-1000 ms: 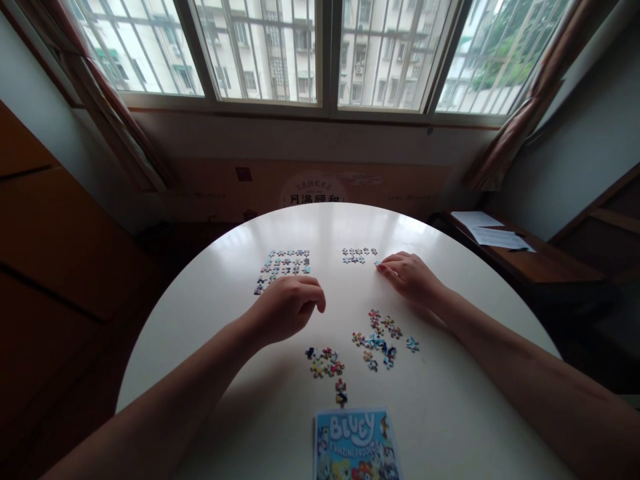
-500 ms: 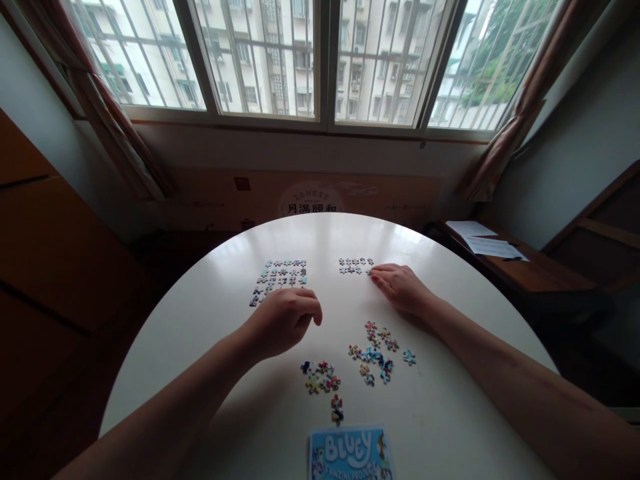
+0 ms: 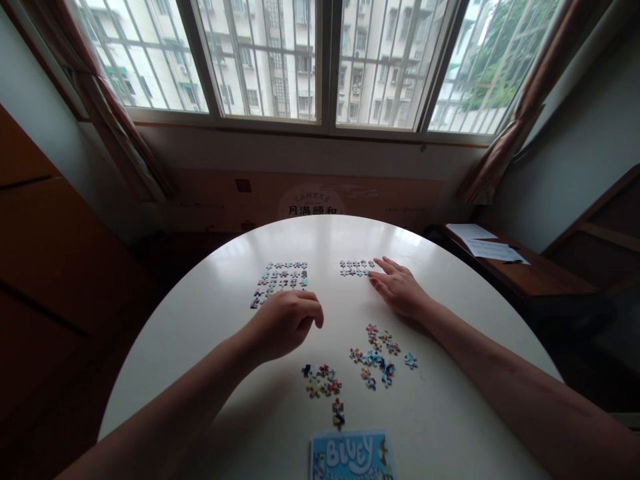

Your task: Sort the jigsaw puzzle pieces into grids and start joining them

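Observation:
My right hand [image 3: 397,288] lies at the right end of two short rows of jigsaw pieces [image 3: 356,268], its fingers spread and the tips beside the last pieces. Over the table, just in front of a larger block of rowed jigsaw pieces [image 3: 285,275], is my left hand [image 3: 286,321]. Its fingers are curled inward, and their inside is hidden. That hand covers the near part of the block. Loose jigsaw pieces lie nearer to me in a right-hand cluster [image 3: 374,359] and a left-hand cluster [image 3: 323,383].
A blue Bluey picture card or box [image 3: 350,457] lies at the near side of the round white table [image 3: 200,373]. Beyond the table are a printed panel [image 3: 210,193] and a barred window. Papers [image 3: 493,250] rest on a wooden side table [image 3: 550,277] at the right.
My right hand's fingers have spread apart and lifted off the piece at the end of the near row. The left hand has stayed almost in place, still curled.

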The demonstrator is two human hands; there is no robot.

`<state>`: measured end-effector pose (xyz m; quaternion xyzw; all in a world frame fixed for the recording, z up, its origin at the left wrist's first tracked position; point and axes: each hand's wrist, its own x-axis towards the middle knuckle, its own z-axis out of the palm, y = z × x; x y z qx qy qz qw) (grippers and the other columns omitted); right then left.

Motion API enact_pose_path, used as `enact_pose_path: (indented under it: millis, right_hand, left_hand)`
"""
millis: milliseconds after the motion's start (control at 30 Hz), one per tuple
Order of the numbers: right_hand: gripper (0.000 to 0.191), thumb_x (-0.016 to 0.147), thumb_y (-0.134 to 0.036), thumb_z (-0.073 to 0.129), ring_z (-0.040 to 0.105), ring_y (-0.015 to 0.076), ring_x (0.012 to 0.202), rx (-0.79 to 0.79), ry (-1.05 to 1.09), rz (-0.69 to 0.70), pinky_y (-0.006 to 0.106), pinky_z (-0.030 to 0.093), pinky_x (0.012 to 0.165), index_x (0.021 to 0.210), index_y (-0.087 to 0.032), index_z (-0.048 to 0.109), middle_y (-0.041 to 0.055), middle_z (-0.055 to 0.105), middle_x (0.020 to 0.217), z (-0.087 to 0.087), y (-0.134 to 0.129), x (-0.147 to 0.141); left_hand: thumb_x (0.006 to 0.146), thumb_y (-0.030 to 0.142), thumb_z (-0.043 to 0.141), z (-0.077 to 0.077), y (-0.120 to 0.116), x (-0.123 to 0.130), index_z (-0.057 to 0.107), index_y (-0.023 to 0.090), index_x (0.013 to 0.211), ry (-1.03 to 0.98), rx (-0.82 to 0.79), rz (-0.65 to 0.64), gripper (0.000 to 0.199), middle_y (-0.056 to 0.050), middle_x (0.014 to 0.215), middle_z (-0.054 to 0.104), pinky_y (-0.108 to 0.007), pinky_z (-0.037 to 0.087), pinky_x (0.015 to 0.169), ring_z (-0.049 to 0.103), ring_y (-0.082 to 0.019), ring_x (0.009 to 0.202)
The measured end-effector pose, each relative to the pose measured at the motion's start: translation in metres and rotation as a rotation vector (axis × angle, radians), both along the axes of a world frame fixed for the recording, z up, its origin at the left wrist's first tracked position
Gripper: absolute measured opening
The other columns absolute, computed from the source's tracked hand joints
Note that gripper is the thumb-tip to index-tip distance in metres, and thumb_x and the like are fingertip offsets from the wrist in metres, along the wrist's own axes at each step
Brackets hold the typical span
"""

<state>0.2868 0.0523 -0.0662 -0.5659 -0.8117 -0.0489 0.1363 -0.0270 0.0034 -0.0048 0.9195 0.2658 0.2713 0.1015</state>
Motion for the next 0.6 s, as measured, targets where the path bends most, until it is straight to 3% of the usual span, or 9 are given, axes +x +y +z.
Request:
enact_pose_path:
  millis: [333,467,533,600]
  right_hand:
    - [0.05,0.106,-0.043,0.03,0.031,0.0325,0.147,-0.015,0.02,0.023,0.05,0.034,0.116,0.133,-0.018,0.064,0.0127,0.041,0.154,0.0,-0.001,-0.006]
    - [0.047,0.105,-0.04,0.036,0.033,0.033,0.146,0.056,0.077,0.031,0.051,0.035,0.116,0.134,-0.015,0.063,0.0139,0.042,0.153,0.006,-0.004,-0.004]
    - [0.044,0.104,-0.039,0.04,0.043,0.0315,0.139,0.113,0.142,0.047,0.05,0.038,0.113,0.131,-0.015,0.065,0.0142,0.05,0.147,0.013,-0.009,-0.001]
    - [0.037,0.102,-0.038,0.046,0.058,0.0268,0.121,0.09,0.216,0.106,0.045,0.047,0.103,0.12,-0.017,0.071,0.0121,0.064,0.129,0.023,-0.016,0.002]
  left_hand:
    - [0.081,0.0,0.043,0.006,-0.004,0.002,0.068,0.018,0.068,0.018,-0.019,0.014,0.034,0.0,0.078,0.071,-0.025,0.051,0.065,0.065,-0.013,0.068]
    - [0.081,0.0,0.043,0.004,-0.004,0.002,0.068,0.018,0.069,0.026,-0.027,0.01,0.034,0.0,0.078,0.07,-0.026,0.051,0.066,0.064,-0.014,0.068]
    - [0.08,-0.001,0.043,0.003,-0.003,0.001,0.068,0.018,0.069,0.026,-0.032,0.012,0.034,0.0,0.079,0.07,-0.026,0.051,0.067,0.064,-0.013,0.068]
    - [0.08,-0.001,0.043,0.002,-0.002,0.001,0.068,0.019,0.07,0.025,-0.033,0.011,0.034,0.0,0.079,0.07,-0.026,0.051,0.068,0.064,-0.013,0.068]
